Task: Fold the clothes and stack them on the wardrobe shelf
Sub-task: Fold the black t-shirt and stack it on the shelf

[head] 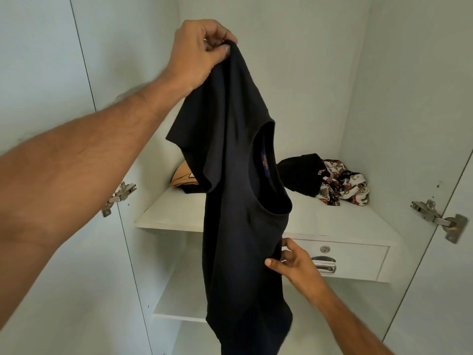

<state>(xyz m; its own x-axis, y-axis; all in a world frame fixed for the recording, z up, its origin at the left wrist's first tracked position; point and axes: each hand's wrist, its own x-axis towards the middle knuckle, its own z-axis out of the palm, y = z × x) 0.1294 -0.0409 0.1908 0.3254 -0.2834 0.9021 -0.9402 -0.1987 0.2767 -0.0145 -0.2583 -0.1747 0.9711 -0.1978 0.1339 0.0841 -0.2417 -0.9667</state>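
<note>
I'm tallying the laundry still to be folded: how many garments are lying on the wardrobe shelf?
3 visible: a tan and black garment at the left back, partly behind the held black T-shirt; a black garment right of centre; a patterned garment beside it. More may be hidden behind the T-shirt.

Left hand [202, 44] raised high (arm outstretched), fingers [217, 48] pinched; right hand [294, 262] low, fingers pinching too.

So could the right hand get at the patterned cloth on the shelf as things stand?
Probably not yet: the right hand pinches the hanging black T-shirt. The path to the patterned cloth looks open once it lets go.
</note>
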